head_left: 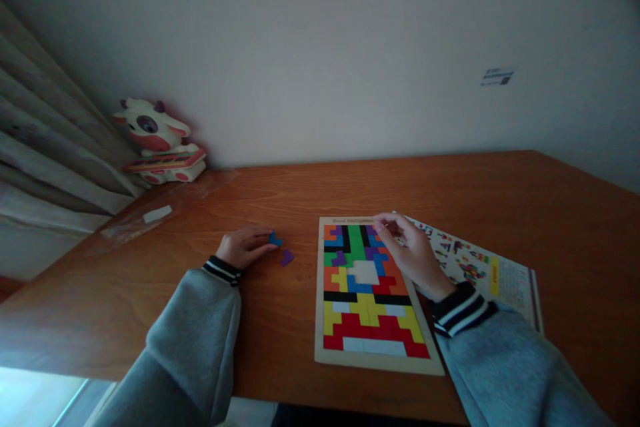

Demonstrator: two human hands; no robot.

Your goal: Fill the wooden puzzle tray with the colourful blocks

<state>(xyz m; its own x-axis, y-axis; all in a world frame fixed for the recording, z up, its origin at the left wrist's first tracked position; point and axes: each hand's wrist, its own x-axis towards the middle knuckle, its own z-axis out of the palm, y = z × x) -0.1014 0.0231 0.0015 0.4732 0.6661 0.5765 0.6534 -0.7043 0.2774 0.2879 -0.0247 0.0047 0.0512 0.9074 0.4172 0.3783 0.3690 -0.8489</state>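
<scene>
My left hand (pixel 247 246) rests on the table at the left, its fingertips and thumb closed around a small blue puzzle piece (pixel 275 239). A purple puzzle piece (pixel 287 257) lies just beside it on the wood. To the right is a wooden puzzle board (pixel 320 320), filled mostly with coloured block pieces, with a pale gap (pixel 366 272) in the middle. One purple piece (pixel 339 258) on the board sits askew. Over the board's upper right edge is my right hand (pixel 410 250), fingers bent together near the top corner; whatever they pinch is hidden.
A printed sheet (pixel 515 280) with coloured figures lies partly under my right arm. At the back left stands a cow-shaped toy keyboard (pixel 165 147) beside a curtain (pixel 45 140). Clear plastic with a white label (pixel 157 214) lies in front of it. A wall borders the table (pixel 270 333).
</scene>
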